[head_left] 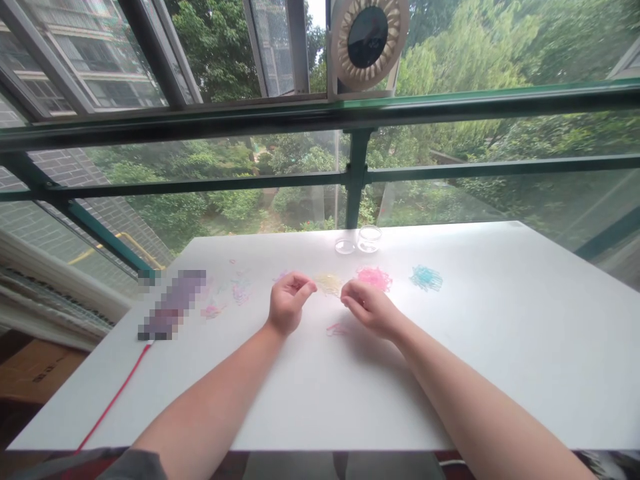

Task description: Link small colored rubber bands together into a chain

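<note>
Toward twelve o'clock, past the gap between your left hand [291, 303] and right hand [369, 307], sits the yellow pile [329, 283]; both pinch together, any catch too small to tell. Table edge [600, 275] runs well off at three.

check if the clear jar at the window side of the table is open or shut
The jar looks open: what seems to be its clear round lid lies beside it on the white table.
</note>
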Available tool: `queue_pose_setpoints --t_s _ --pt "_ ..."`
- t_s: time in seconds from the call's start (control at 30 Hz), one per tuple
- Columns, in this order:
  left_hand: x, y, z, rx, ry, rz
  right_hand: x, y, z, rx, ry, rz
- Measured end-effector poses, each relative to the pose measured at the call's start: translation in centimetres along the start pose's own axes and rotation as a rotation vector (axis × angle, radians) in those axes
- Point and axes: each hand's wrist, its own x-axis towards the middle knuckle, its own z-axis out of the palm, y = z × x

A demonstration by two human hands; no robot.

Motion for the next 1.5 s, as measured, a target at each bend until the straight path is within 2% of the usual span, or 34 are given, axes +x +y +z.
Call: queue_pose_setpoints --t_s 0.1,0.23,0.3,0.37,0.5,0.53,0.6,0.77,0.97,1.23,1.37,1.43,1.5 --pt "0.2 0.0 -0.2 0.011 0.015 -0.002 -0.1 -0.1 -0.1 -0.019 0.004 -0.009" --pt "1.0 -0.4 -1.1 -0.027 0.176 -0.018 -0.1 0.4 -0.3 -0.059 0.003 0.001" --pt "1.3 -0.6 -1.5 0.005 0.183 -0.004 0.0 0.8 -0.4 -0.052 0.004 0.016" --pt "1.2 -0.8 -1.4 0.099 0.065 0.015 0.0 1.0 -0.5 -0.042 0.013 0.023" --pt "0.1 -0.6 -0.4 0.303 -0.32 0.039 0.0 0.9 -0.3 -0.064 0.014 0.008" --pt "-0.1 -0.5 0.0 0.334 -0.382 0.048 0.0 0.7 -0.2 -0.072 0.014 0.001" --pt "-0.5 -0.2 0.4 0.38 -0.427 0.075 -0.1 0.5 -0.1 -0.083 0.008 -0.015" --pt "-0.4 0.3 0.2 0.426 -0.361 0.164 0.1 0.7 -0.4 -0.083 0.005 -0.006" --pt "-0.2 0.5 -0.2 0.408 -0.282 0.214 0.4 2.1 -2.0 -0.142 0.134 0.009" --pt "-0.1 -0.1 -0.5 0.398 -0.249 0.2 0.3 2.4 -2.2 -0.186 0.136 0.001" --pt "0.5 -0.4 -1.3 0.373 -0.161 0.16 0.5 3.2 -3.2 -0.194 0.238 0.101" --pt "0.6 -0.3 -1.4 0.422 -0.217 0.115 0.6 3.8 -3.8 -0.227 0.283 0.166" --pt "0.6 -0.1 -1.3 0.497 -0.36 0.068 0.7 4.4 -4.3 -0.287 0.299 0.213"
